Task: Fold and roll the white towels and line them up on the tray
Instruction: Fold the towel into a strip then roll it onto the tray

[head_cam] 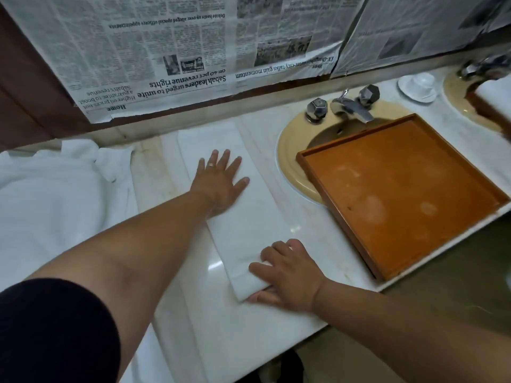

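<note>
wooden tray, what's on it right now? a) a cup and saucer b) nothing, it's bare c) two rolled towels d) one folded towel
b: the wooden tray shows only its bare orange floor; the folded towel lies on the counter, with the left hand flat on it and the right hand gripping its near end.

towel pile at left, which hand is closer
Left. The left hand presses the folded towel just right of the towel pile; the right hand holds that towel's near end, farther off.
</note>
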